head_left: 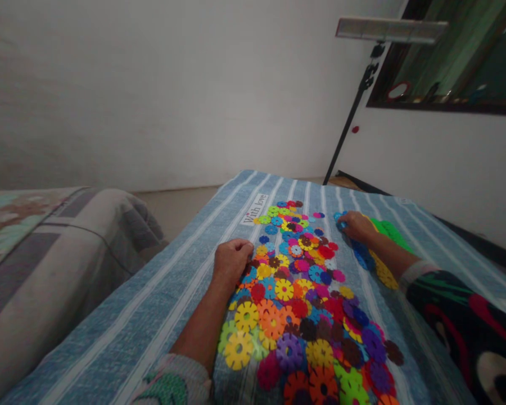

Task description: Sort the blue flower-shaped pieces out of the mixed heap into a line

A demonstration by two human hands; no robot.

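Note:
A long heap of colourful notched plastic discs, shaped like flowers, lies along the middle of the cloth. My left hand rests at the heap's left edge, its fingers curled together; whatever they may hold is hidden. To the right of the heap, my right hand pinches a blue notched disc at the far end of a row of blue discs. Beside that row, partly under my right forearm, are yellow discs and a row of green discs.
A blue cloth with white stripes covers the table, with "With love" lettering near the heap. Behind it stands a black pole carrying a flat lamp. A draped bed or seat is on the left.

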